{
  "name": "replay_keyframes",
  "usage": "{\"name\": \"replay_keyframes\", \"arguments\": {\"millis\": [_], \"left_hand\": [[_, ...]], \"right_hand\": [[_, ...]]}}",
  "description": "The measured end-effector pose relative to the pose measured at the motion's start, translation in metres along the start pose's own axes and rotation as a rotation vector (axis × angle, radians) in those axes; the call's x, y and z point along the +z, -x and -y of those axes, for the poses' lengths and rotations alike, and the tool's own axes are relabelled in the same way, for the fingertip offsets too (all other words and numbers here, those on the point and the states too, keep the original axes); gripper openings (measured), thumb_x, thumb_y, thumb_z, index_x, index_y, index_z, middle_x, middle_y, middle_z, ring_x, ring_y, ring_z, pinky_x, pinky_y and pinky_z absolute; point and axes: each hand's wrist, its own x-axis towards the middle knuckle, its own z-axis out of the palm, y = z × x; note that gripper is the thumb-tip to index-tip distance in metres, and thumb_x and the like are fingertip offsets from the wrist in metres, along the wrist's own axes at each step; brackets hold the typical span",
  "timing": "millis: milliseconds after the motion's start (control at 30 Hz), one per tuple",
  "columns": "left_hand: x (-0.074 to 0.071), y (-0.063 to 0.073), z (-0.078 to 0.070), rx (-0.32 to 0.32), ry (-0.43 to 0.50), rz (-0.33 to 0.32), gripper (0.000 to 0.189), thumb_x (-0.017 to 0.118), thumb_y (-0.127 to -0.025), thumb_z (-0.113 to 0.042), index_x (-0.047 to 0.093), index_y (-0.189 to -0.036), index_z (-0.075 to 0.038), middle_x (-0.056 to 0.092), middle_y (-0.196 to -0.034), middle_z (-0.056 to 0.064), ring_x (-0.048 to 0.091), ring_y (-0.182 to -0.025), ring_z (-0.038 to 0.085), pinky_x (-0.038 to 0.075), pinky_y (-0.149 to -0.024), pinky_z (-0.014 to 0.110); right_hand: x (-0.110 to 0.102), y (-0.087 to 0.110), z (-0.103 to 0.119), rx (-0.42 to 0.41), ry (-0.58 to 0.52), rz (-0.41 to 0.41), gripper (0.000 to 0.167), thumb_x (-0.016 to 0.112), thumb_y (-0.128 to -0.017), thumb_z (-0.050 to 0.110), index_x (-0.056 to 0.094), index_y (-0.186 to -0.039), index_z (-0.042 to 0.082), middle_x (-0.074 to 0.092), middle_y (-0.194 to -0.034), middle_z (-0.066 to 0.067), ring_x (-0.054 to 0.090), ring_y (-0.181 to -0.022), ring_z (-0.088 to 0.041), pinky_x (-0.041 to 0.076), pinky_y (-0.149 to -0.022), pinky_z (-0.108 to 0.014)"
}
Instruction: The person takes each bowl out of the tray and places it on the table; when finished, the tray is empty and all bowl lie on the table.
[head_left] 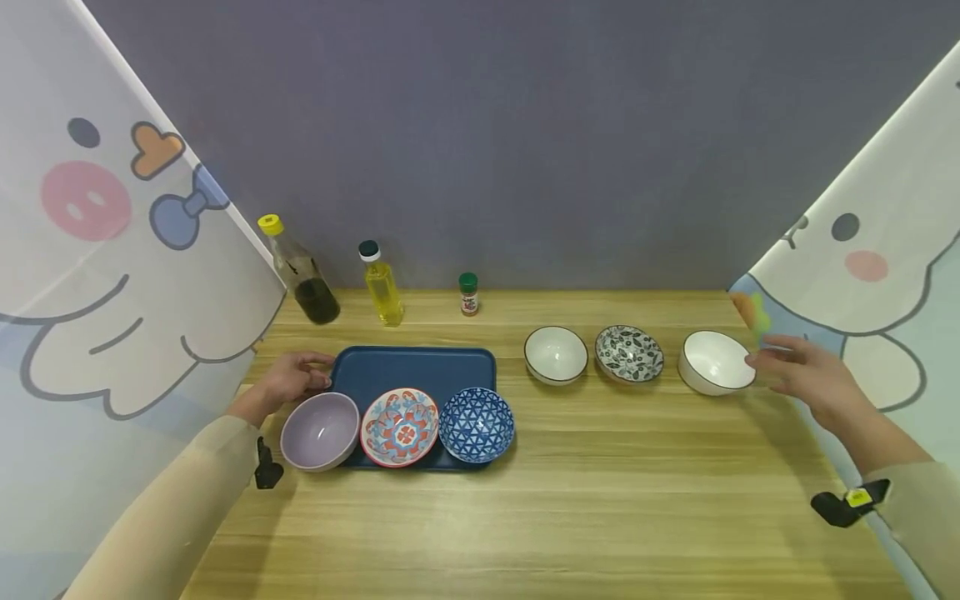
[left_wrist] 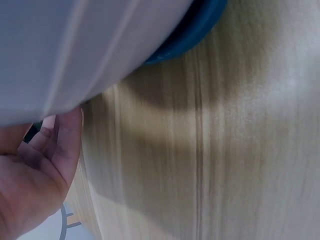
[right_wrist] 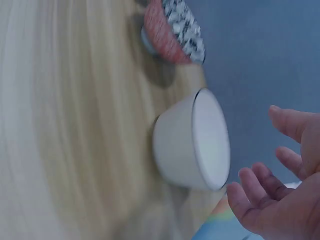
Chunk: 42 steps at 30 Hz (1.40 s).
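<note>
On the desk (head_left: pixel 585 517), toward its left edge, I see the blue tray (head_left: pixel 412 367). I have the right hand (head_left: pixel 813 379) by the desk's right edge, fingers spread, empty; the left hand (head_left: pixel 291 379), fingers relaxed, empty, at the tray's far left corner. The purple bowl (head_left: pixel 320 432) overlaps its near left corner; the rightmost white bowl (head_left: pixel 715 364) sits just beside the right hand, contact unclear.

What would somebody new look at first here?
Probably the row of bright bowls along the near side of the blue tray: a purple bowl at left, a red-patterned bowl in the middle, a blue-patterned bowl at right. Next, perhaps the big cartoon creature at far left, then the bright yellow cap on the bottle at back left.
</note>
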Motion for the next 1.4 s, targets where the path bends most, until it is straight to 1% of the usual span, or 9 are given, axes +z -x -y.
{"name": "replay_keyframes", "arguments": {"millis": [100, 267, 333, 467, 600, 767, 900, 1200, 1400], "left_hand": [[-0.001, 0.001, -0.001, -0.007, -0.005, 0.001, 0.056, 0.067, -0.094, 0.004, 0.044, -0.145, 0.015, 0.077, -0.098, 0.013, 0.071, -0.077, 0.007, 0.059, -0.066, 0.028], [-0.001, 0.001, -0.002, -0.008, -0.005, 0.0, 0.057, 0.067, -0.094, 0.003, 0.044, -0.145, 0.015, 0.077, -0.097, 0.013, 0.071, -0.076, 0.007, 0.059, -0.066, 0.028], [-0.001, 0.001, -0.003, -0.007, -0.005, 0.001, 0.057, 0.067, -0.094, 0.003, 0.044, -0.145, 0.015, 0.077, -0.097, 0.013, 0.071, -0.076, 0.007, 0.059, -0.065, 0.028], [0.0, 0.001, -0.003, -0.012, -0.002, 0.006, 0.058, 0.068, -0.094, 0.003, 0.043, -0.145, 0.015, 0.077, -0.097, 0.012, 0.071, -0.076, 0.007, 0.059, -0.065, 0.029], [-0.001, -0.001, -0.003, -0.02, -0.004, 0.002, 0.057, 0.068, -0.094, 0.003, 0.045, -0.145, 0.013, 0.077, -0.096, 0.011, 0.071, -0.076, 0.009, 0.059, -0.064, 0.03], [-0.003, -0.001, -0.002, -0.03, -0.003, 0.005, 0.058, 0.068, -0.094, 0.003, 0.045, -0.146, 0.012, 0.077, -0.095, 0.01, 0.072, -0.076, 0.01, 0.059, -0.064, 0.031], [-0.003, -0.001, -0.001, -0.026, -0.004, 0.011, 0.058, 0.067, -0.094, 0.003, 0.044, -0.146, 0.013, 0.077, -0.097, 0.011, 0.072, -0.077, 0.01, 0.059, -0.064, 0.031], [-0.001, -0.001, -0.004, -0.019, 0.001, 0.0, 0.057, 0.068, -0.094, 0.003, 0.044, -0.145, 0.013, 0.077, -0.097, 0.012, 0.071, -0.076, 0.009, 0.059, -0.063, 0.03], [-0.001, -0.001, -0.001, -0.024, -0.007, -0.005, 0.056, 0.068, -0.094, 0.004, 0.046, -0.145, 0.013, 0.077, -0.097, 0.011, 0.071, -0.077, 0.009, 0.059, -0.064, 0.03]], "right_hand": [[0.006, -0.001, 0.025, -0.041, 0.029, 0.012, 0.083, 0.064, -0.102, 0.037, 0.022, -0.16, -0.006, 0.048, -0.119, 0.024, 0.052, -0.093, 0.02, 0.054, -0.077, -0.017], [0.027, -0.003, 0.061, -0.128, 0.028, 0.041, 0.076, 0.068, -0.1, 0.033, 0.032, -0.158, -0.001, 0.051, -0.123, 0.022, 0.056, -0.1, 0.016, 0.057, -0.081, -0.02], [0.038, -0.003, 0.074, -0.166, 0.023, 0.071, 0.072, 0.068, -0.101, 0.03, 0.035, -0.157, 0.001, 0.055, -0.13, 0.012, 0.058, -0.103, 0.011, 0.057, -0.082, -0.023], [0.062, -0.003, 0.098, -0.224, 0.032, 0.128, 0.067, 0.07, -0.1, 0.028, 0.041, -0.155, 0.006, 0.056, -0.14, -0.014, 0.062, -0.111, -0.006, 0.056, -0.082, -0.024], [0.09, -0.003, 0.115, -0.261, 0.001, 0.195, 0.062, 0.073, -0.098, 0.028, 0.047, -0.151, 0.01, 0.059, -0.138, -0.018, 0.061, -0.117, -0.024, 0.056, -0.085, -0.026], [0.126, -0.006, 0.128, -0.307, -0.106, 0.3, 0.059, 0.076, -0.094, 0.022, 0.052, -0.146, 0.008, 0.06, -0.134, -0.019, 0.065, -0.113, -0.026, 0.058, -0.088, -0.029], [0.151, -0.01, 0.135, -0.341, -0.136, 0.372, 0.058, 0.077, -0.094, 0.02, 0.054, -0.145, 0.008, 0.06, -0.131, -0.021, 0.066, -0.112, -0.028, 0.057, -0.087, -0.03], [0.197, -0.013, 0.144, -0.339, -0.208, 0.497, 0.064, 0.077, -0.093, 0.014, 0.049, -0.149, 0.002, 0.061, -0.13, -0.027, 0.071, -0.106, -0.029, 0.058, -0.088, -0.036], [0.221, -0.01, 0.144, -0.337, -0.222, 0.583, 0.067, 0.077, -0.092, 0.013, 0.046, -0.151, 0.003, 0.061, -0.132, -0.028, 0.07, -0.11, -0.031, 0.058, -0.091, -0.037]]}}
